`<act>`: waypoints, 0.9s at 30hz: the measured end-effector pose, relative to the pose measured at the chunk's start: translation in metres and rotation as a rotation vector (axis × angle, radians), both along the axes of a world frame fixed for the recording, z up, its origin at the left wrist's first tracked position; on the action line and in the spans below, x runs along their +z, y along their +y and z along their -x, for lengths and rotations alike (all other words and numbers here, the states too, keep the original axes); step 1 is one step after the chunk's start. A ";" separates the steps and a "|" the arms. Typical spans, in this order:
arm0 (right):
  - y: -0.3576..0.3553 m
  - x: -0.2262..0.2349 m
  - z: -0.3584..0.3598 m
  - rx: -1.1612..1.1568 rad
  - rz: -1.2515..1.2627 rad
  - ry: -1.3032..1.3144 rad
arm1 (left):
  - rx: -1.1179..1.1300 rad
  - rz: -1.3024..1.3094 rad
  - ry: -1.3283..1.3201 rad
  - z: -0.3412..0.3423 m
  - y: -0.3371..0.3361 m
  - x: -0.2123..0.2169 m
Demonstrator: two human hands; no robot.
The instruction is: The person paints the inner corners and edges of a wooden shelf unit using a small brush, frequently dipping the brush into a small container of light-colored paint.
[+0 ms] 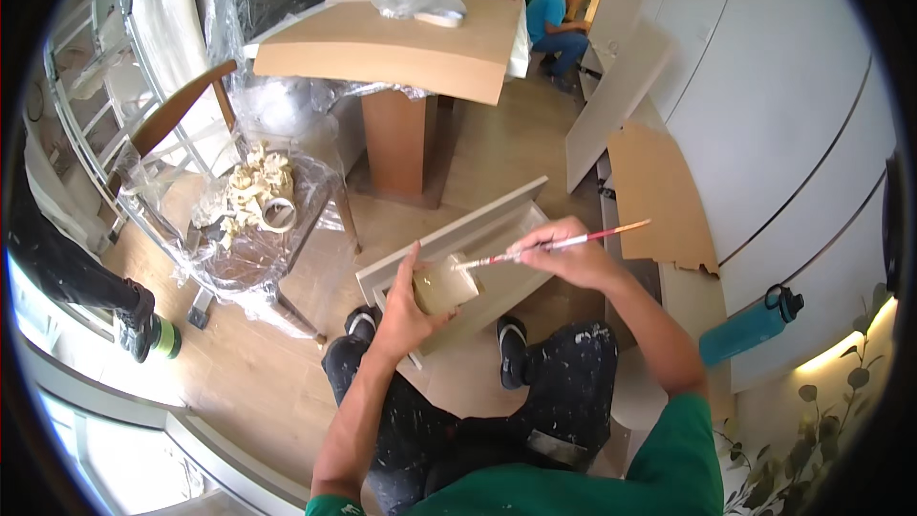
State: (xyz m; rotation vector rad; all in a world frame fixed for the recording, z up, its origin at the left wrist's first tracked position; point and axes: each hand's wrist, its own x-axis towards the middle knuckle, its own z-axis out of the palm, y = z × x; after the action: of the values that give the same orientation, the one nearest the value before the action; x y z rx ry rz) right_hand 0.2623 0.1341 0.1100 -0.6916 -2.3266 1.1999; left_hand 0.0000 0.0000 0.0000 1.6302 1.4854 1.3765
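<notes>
My left hand (406,313) is wrapped round a small cream-coloured tub (439,290), held in front of my knees. A slim paintbrush (573,241) with a red and white handle sits pinched in my right hand (573,253). Its bristle end points left and reaches the tub's upper edge; I cannot tell whether it touches. Below both hands a pale drawer-like panel with a raised rim (458,220) lies slanted by my feet, partly hidden by the hands and tub.
At left stands a plastic-wrapped chair (239,272) bearing crumpled tape and a tape roll (278,215). A cardboard-covered table (382,43) is ahead. Right are a cardboard sheet (659,201), a leaning panel (611,115) and a teal bottle (750,327). People are crouched far off and standing left.
</notes>
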 end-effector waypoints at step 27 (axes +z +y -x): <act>0.063 -0.015 -0.077 -0.411 0.160 -0.067 | 0.201 -0.018 -0.096 0.014 -0.015 0.002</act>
State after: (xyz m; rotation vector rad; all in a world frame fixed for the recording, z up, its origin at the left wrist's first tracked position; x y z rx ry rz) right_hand 0.3393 0.1974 0.0954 -1.2130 -2.0148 1.1880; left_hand -0.0137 -0.0147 0.0024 1.4343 1.6193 1.5572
